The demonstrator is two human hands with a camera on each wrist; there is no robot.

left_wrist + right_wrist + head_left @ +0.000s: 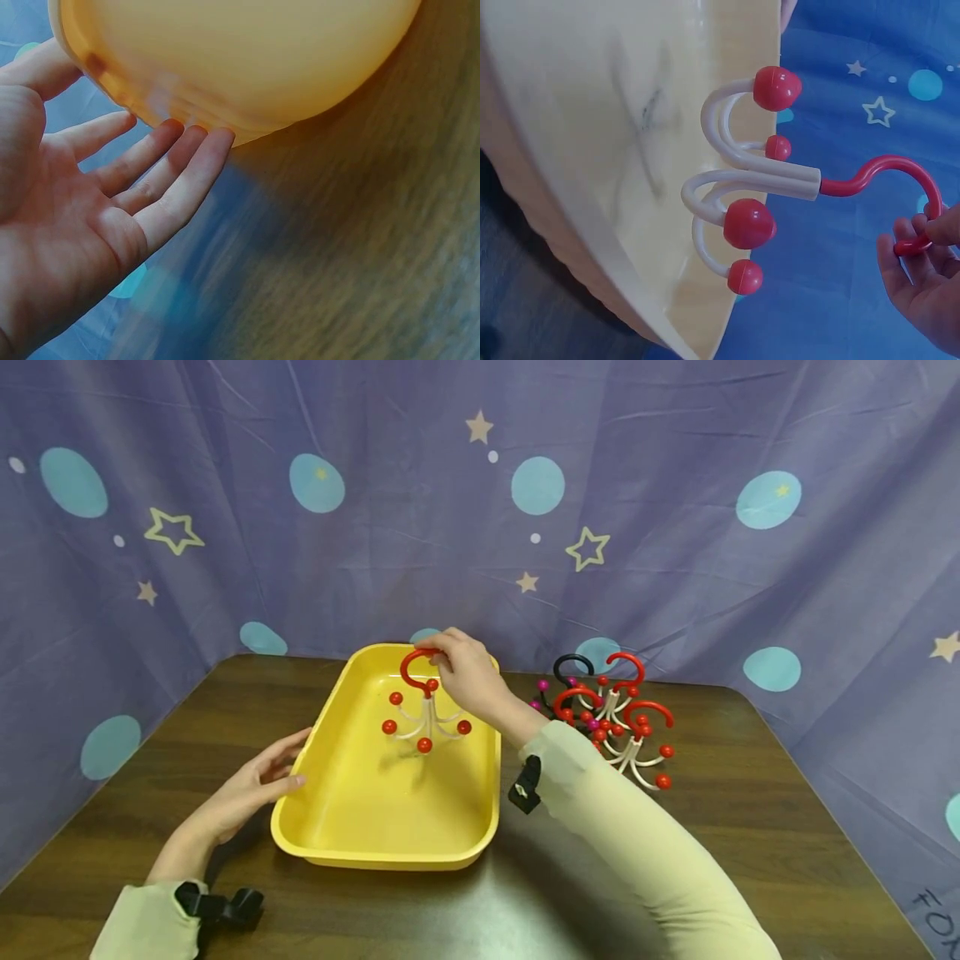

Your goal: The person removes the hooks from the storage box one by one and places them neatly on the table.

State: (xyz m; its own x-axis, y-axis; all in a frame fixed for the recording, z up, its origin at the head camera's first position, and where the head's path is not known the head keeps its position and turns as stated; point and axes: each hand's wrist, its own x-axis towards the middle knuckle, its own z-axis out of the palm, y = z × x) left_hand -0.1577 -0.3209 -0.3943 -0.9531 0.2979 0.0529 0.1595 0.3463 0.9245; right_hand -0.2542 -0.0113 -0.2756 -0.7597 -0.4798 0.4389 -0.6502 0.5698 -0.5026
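A multi-arm hook hanger [428, 714], with white curved arms, red ball ends and a red top hook, hangs upright over the inside of the yellow tray [390, 858]. My right hand [472, 672] holds it by the red hook, fingers curled round the hook's end in the right wrist view. At the tray's left side, my left hand [243, 793] holds the rim, thumb over the edge and fingers against the outer wall. In the left wrist view those fingertips [221, 139] touch the tray's outside.
Right of the tray, a cluster of similar hangers stands on the wooden table [720, 827]. Several have red hooks [652, 706]; one has a black hook [573, 660] and magenta balls. A purple curtain [420, 560] with stars and dots hangs behind the table.
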